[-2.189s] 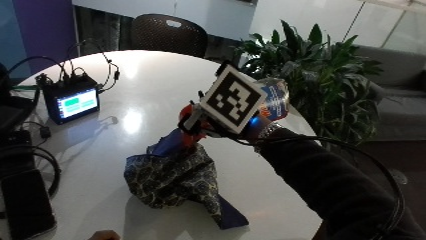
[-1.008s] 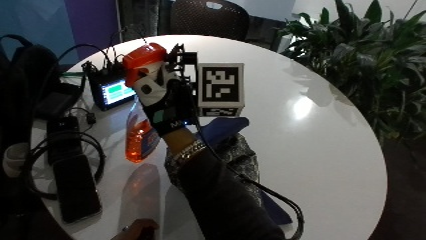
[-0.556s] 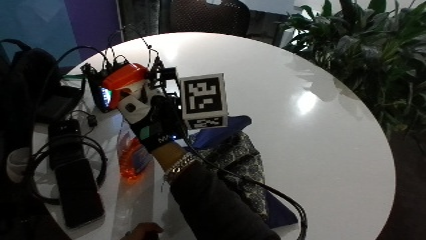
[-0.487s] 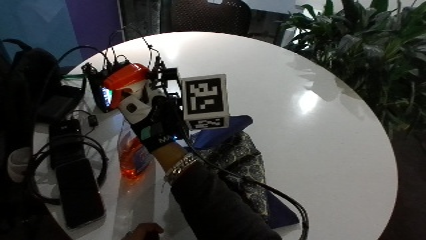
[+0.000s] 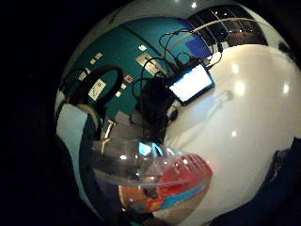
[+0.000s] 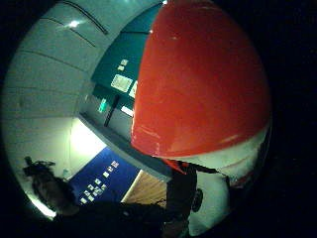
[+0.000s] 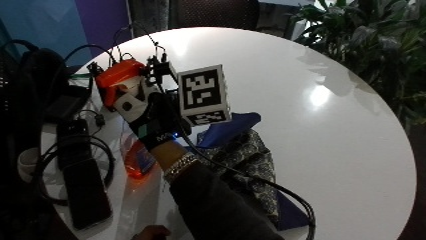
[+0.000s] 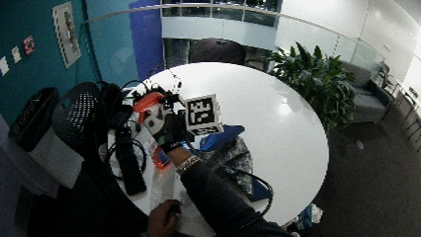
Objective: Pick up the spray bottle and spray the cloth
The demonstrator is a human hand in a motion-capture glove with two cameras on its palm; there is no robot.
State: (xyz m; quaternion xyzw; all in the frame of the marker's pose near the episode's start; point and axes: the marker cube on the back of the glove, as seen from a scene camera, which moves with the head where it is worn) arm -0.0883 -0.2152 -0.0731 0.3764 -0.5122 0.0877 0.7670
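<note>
outside view: gloved right hand (image 7: 154, 122) grips spray bottle (image 7: 126, 95) below its orange head, bottle upright at the table's (image 7: 333, 130) left edge, base down by a cable coil. Cloth (image 7: 249, 160) lies just beside the forearm.
change: since 1 s ago the hand has slid lower on the bottle; since 2.2 s ago it has left the cloth — spraying looks done, set-down under way.
wide outside view: arm reaches forward-left, wrist over the bottle.
thumb-side palm view: orange head fills it.
little-finger palm view: clear bottle body close to the palm, small monitor (image 5: 190, 84) beyond.

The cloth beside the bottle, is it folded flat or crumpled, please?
Crumpled: the cloth lies bunched in uneven folds on the table, one blue corner sticking out.
</note>
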